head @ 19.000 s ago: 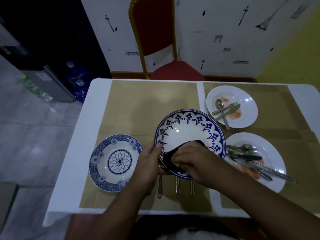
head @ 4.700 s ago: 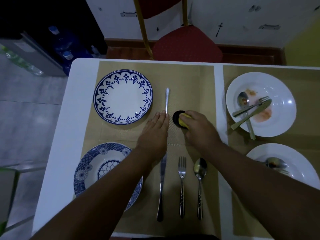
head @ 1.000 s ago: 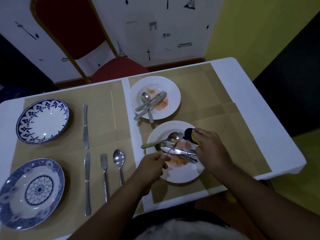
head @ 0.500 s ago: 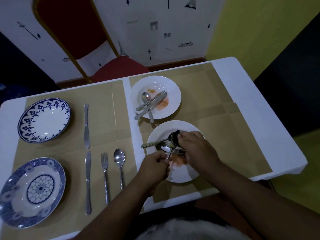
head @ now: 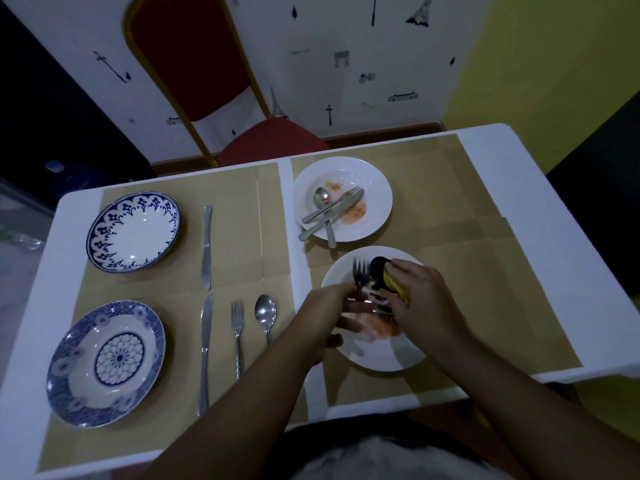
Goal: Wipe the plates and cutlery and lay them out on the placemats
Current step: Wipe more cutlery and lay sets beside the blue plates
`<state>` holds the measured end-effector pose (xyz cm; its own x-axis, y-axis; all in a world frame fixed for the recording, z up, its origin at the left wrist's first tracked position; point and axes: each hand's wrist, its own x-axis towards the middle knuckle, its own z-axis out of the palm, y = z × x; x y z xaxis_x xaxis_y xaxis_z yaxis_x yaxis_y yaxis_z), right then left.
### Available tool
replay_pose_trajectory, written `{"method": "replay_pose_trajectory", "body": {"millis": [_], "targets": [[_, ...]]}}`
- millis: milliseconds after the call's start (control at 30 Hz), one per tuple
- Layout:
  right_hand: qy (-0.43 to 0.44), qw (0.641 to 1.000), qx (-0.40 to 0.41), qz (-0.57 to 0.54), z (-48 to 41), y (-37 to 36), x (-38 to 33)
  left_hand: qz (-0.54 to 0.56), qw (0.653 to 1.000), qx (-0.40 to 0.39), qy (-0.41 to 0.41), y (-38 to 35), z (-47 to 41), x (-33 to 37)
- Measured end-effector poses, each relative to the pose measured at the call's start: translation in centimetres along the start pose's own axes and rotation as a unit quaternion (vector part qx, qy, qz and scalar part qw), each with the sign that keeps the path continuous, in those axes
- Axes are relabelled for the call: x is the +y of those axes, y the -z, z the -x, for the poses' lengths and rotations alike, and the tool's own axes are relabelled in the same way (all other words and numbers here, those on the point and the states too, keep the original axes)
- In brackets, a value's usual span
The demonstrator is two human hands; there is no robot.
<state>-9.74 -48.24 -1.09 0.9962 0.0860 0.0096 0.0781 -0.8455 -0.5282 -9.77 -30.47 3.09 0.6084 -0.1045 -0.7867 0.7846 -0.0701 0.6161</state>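
My left hand (head: 329,315) grips a fork (head: 360,271) over the near white plate (head: 374,355), tines pointing up and away. My right hand (head: 420,299) presses a black and yellow sponge (head: 384,278) against the fork. Red smears and more cutlery lie on that plate, mostly hidden under my hands. A second white plate (head: 374,188) behind it carries a spoon, fork and knife with orange smears. On the left placemats sit two blue patterned plates (head: 133,232) (head: 105,363), two knives (head: 206,247) (head: 205,351), a fork (head: 237,332) and a spoon (head: 265,315).
A red chair (head: 273,142) with a gold frame stands behind the table's far edge. The white table (head: 519,188) ends close to the right of the placemats, with a yellow wall beyond. Water bottles sit on the floor at far left.
My left hand has lifted the fork upright off the near white plate. My right hand has brought the sponge against the fork.
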Motion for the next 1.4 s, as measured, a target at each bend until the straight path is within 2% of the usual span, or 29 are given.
{"method": "replay_pose_trajectory", "body": {"millis": [233,400,700,867,1200,1400], "targets": [[0.013,1.000,-0.002,-0.018,0.1,0.2,-0.7,0.133,0.989,-0.037,-0.043,0.1,-1.3,0.3],[0.014,1.000,-0.010,-0.019,0.2,0.0,-0.4,0.202,0.979,-0.036,-0.016,0.0,-2.1,0.2],[0.007,0.999,-0.028,-0.039,0.2,0.5,-0.9,0.172,0.985,0.002,-0.026,0.6,-2.9,-1.3],[0.022,0.995,-0.069,-0.072,0.0,-0.1,-1.5,0.147,0.987,0.045,-0.050,1.7,-3.2,-2.0],[0.100,0.986,-0.097,-0.092,-2.9,-2.3,-6.1,0.182,0.968,0.151,-0.089,5.5,-2.2,-1.9],[0.120,0.983,-0.104,-0.091,-6.1,-4.5,-10.6,0.189,0.954,0.205,-0.105,11.4,-3.3,-0.7]]}}
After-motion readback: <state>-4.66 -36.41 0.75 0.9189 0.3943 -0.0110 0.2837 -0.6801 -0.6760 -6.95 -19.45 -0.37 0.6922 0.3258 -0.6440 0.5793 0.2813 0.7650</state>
